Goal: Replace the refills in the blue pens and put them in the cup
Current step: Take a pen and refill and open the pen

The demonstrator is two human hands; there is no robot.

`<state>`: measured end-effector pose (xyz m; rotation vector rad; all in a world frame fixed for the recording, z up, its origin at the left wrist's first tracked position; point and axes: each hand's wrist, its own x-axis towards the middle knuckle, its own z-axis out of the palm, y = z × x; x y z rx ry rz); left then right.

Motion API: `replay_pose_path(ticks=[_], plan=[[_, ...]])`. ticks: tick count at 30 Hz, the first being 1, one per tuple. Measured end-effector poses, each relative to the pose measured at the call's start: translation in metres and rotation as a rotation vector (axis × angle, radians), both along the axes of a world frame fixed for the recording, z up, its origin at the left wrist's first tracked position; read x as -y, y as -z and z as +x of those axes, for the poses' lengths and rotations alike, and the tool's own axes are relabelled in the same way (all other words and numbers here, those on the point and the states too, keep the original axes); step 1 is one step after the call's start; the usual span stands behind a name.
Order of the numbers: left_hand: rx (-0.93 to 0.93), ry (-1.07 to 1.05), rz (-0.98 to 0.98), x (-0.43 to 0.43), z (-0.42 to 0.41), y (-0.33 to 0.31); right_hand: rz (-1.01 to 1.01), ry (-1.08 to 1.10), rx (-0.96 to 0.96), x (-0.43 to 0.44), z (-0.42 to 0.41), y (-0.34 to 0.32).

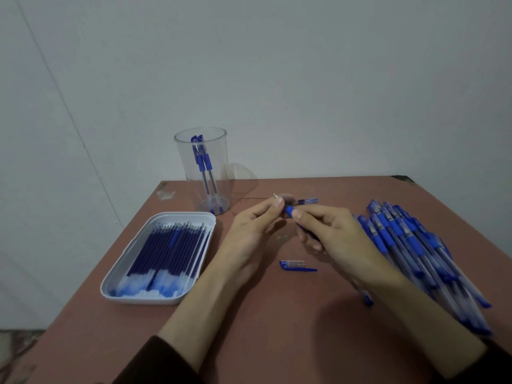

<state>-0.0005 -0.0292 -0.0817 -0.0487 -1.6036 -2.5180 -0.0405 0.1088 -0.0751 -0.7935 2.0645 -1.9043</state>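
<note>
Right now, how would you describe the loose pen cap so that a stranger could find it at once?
Start at the reddish-brown table and look at the bare patch between the white tray of refills and the pile of blue pens. There, just below the two hands, lies the pen cap. It is short and lies alone, with no pen in it.

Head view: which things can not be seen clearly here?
- Pen: its middle is hidden by the left hand and right hand.
- Pen pile: blurred, cut by the right edge; no count possible.
- Refills in the tray: overlapping, too small to count.
</note>
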Motion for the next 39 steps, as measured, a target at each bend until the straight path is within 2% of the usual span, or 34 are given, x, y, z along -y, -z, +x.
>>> replay_pose_path(ticks=[3, 6, 8, 11, 14, 17, 21, 27, 33, 35, 39], plan=[[0.003, -0.077, -0.023, 0.000, -0.004, 0.002, 0.043, 0.119, -0.197, 0.002, 0.002, 0.004], [0.026, -0.148, 0.038, -0.002, -0.005, -0.001, 0.170, 0.262, -0.487, 0.004, 0.003, 0.005], [0.035, -0.162, 0.064, -0.004, -0.006, -0.002, 0.213, 0.290, -0.612, 0.006, 0.004, 0.004], [0.047, -0.080, 0.165, -0.006, -0.004, -0.005, 0.228, 0.304, -0.682, 0.008, 0.004, 0.005], [0.053, 0.012, 0.281, -0.005, 0.000, -0.011, 0.231, 0.373, -0.652, 0.006, -0.001, 0.005], [0.059, 0.005, 0.294, -0.002, 0.001, -0.011, 0.225, 0.462, -0.641, -0.001, -0.010, 0.005], [0.020, -0.095, 0.105, 0.000, -0.002, -0.007, 0.232, 0.441, -0.667, -0.006, -0.014, 0.002], [-0.032, -0.220, -0.184, 0.002, -0.004, -0.001, 0.401, 0.397, -0.834, -0.010, -0.014, 0.002], [0.077, -0.350, -0.280, 0.012, -0.005, 0.000, 0.502, 0.466, -0.816, -0.018, -0.017, -0.002], [0.101, -0.348, -0.435, 0.015, -0.005, -0.001, 0.515, 0.483, -0.776, -0.021, -0.018, -0.004], [0.081, -0.299, -1.010, 0.015, -0.004, 0.006, 0.542, 0.475, -0.742, -0.022, -0.017, -0.004]])
